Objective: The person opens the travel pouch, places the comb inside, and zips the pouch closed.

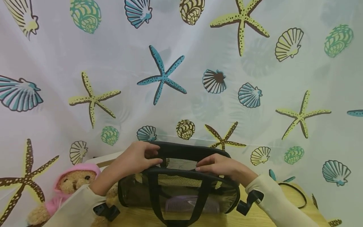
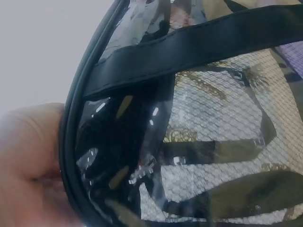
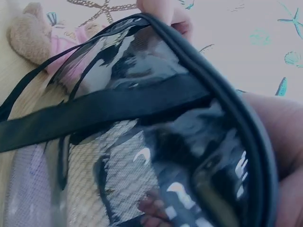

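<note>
A see-through toiletry bag (image 1: 133, 189) with black trim and two black strap handles stands on the table, its top gaping. Behind its clear front wall lies a purple comb (image 1: 191, 205). My left hand (image 1: 133, 159) is at the left end of the opening, thumb and fingers apart, touching the rim. My right hand (image 1: 222, 165) is at the right end, with its fingers reaching over into the opening. Through the clear wall in the right wrist view, some fingertips (image 3: 154, 210) show beside a mesh panel (image 3: 128, 165). Neither hand shows anything pinched in it.
A teddy bear (image 1: 75, 181) in a pink hooded top sits left of the bag, partly behind my left arm. A black cord loop (image 1: 302, 192) lies on the wooden table (image 1: 252, 214) at right. A curtain (image 1: 175, 110) printed with shells and starfish hangs behind.
</note>
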`<state>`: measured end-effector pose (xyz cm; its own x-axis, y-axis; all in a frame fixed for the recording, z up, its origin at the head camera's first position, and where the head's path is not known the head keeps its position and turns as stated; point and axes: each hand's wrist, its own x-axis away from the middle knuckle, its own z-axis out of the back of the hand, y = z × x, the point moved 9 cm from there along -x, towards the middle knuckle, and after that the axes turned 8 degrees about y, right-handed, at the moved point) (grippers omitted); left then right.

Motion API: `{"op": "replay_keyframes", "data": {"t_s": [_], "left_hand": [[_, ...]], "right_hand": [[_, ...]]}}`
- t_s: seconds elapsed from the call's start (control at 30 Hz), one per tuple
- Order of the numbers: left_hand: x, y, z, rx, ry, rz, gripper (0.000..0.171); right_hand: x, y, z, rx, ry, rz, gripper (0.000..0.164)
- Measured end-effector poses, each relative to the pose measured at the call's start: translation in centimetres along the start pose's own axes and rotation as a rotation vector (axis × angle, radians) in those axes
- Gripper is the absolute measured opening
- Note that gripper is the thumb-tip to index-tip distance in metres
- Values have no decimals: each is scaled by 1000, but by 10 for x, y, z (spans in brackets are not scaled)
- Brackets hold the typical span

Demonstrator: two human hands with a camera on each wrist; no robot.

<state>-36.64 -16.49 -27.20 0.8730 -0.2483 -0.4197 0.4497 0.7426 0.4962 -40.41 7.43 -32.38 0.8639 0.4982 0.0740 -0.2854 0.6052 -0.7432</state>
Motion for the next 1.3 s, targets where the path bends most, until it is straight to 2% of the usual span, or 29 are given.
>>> {"op": "replay_keyframes", "data": {"t_s": [0.13,0.23,0.3,0.43,0.57,0.67,0.73,0.83,0.93,1.03,1.13,1.3], "left_hand": [[8,-1,25,-87,194,-43,30],[16,-3,41,-124,246,-14,32],[20,-5,48,-115,215,25,41],[27,-11,48,-121,82,76,56],[37,-16,38,-82,-74,62,54],[42,-19,33,-20,-131,54,50],[42,-22,32,1,-129,64,46],[42,-29,32,-15,-109,116,47],[44,-37,33,-22,-93,172,47],[46,-42,33,-12,-85,200,41],[44,-45,34,-6,-89,196,35],[42,-46,36,-30,-85,150,28]], "right_hand": [[-7,-28,-5,-19,-60,29,40],[-15,-56,-13,1,-114,64,40],[-22,-73,-16,33,-129,75,40],[-37,-93,-25,97,-153,53,37],[-54,-103,-44,168,-205,34,37],[-66,-109,-57,241,-229,47,39],[-74,-112,-64,284,-231,44,40],[-85,-112,-75,299,-227,14,38],[-91,-112,-85,265,-226,-8,36],[-95,-115,-90,232,-215,10,34],[-99,-122,-89,233,-160,74,32],[-103,-142,-83,343,-12,267,26]]}}
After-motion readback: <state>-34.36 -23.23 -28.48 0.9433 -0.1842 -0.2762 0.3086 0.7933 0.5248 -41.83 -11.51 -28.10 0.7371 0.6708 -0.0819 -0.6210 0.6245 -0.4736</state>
